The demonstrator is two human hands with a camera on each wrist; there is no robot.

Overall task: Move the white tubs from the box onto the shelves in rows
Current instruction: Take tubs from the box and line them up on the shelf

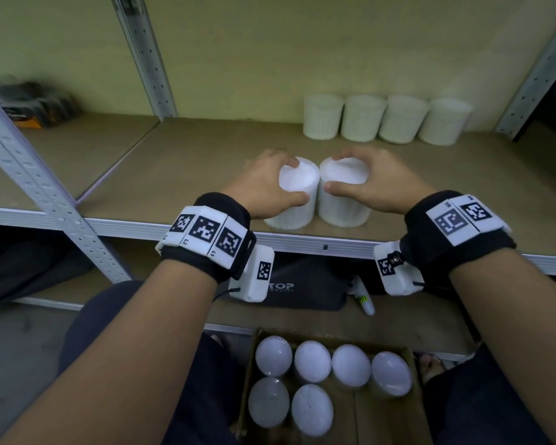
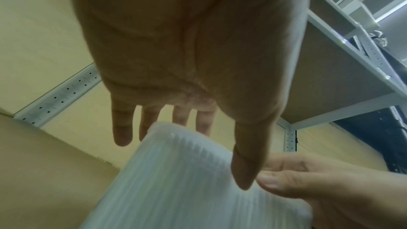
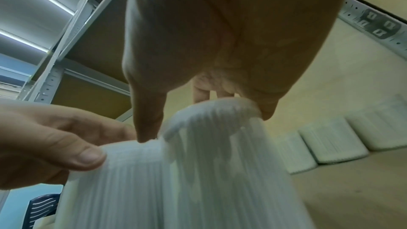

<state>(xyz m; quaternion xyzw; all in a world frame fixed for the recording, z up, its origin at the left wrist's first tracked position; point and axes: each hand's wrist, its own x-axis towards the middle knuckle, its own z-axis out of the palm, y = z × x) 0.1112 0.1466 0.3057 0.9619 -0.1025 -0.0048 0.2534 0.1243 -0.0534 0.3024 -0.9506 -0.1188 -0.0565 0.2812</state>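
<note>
1. The left hand [image 1: 264, 187] gripped one white tub [image 1: 294, 195] from above, thumb on the near side of the rim and fingers [image 2: 122, 128] curled over the far side; a top grip that probably suited lowering it straight down from the box.
2. The right hand [image 1: 373, 178] held a second tub [image 1: 344, 194] the same way, thumb near and fingers [image 3: 199, 93] over the far rim.
3. Both tubs stood upright near the front edge of the shelf [image 1: 206, 162], side by side and touching or nearly so, likely so that they could go in as a pair.
4. A back row [image 1: 387, 118] of four tubs stood against the wall, packed close; the held pair was well in front of it, seemingly the start of a second row.
5. The cardboard box [image 1: 382, 422] below held six more tubs [image 1: 312, 361], four in one line and two in the next, with bare space beside those two.
6. Count: twelve tubs visible, six on the shelf and six in the box, so the work seemed about half done.
</note>
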